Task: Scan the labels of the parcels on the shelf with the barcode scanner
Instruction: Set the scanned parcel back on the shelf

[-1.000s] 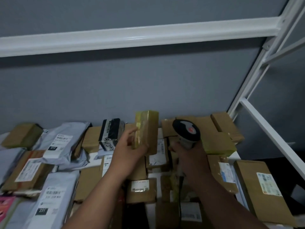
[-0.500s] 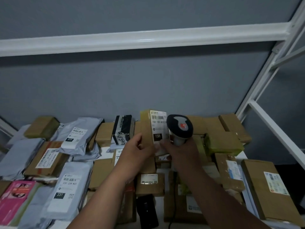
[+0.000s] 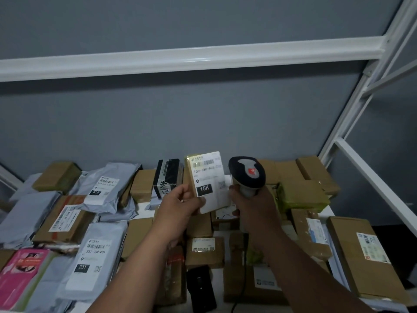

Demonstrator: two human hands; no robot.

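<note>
Holding a small box (image 3: 204,181) up over the shelf (image 3: 334,213), the left hand (image 3: 178,208) pinches its bottom corner, which looks light and stiff, while the right hand (image 3: 255,208) wraps around the scanner (image 3: 247,175) beside it.

head cam | faces forward-down | close over shelf (image 3: 144,213) | single view

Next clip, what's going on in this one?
A person is scanning parcels at a shelf piled with boxes and grey mailer bags. The left hand holds up a small box with its white label, marked 15H, facing the camera. The right hand grips a barcode scanner right beside that label. The frame does not show whether the scan has registered.
</note>
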